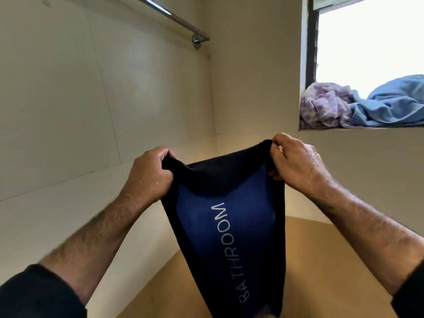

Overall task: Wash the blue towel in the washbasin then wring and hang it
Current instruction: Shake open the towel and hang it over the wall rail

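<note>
Item: blue towel, dark navy with a darker border, lettered "BATHROOM" in pale characters running along its length. It is held up in the air, stretched by its top edge between two hands, and hangs down freely from them toward the bottom edge of the view; its lower end is cut off there. No surface is touched by it.

Left hand: fingers are curled around the towel's upper left corner, which is bunched inside the grip. Droplets are seen on the wrist.

Right hand: the towel's upper right corner is pinched between thumb and curled fingers. The back of the hand is visibly wet, and a ring is worn on one finger.

Sleeves: dark fabric is pushed up both forearms.

Towel rail: chrome bar fixed high on the tiled wall, above and to the left of the hands, with nothing hung on it.

Window ledge: recessed in the right-hand wall. A crumpled lilac cloth is laid at its left end, and a light blue cloth is heaped against it on the right, the two touching.
</note>
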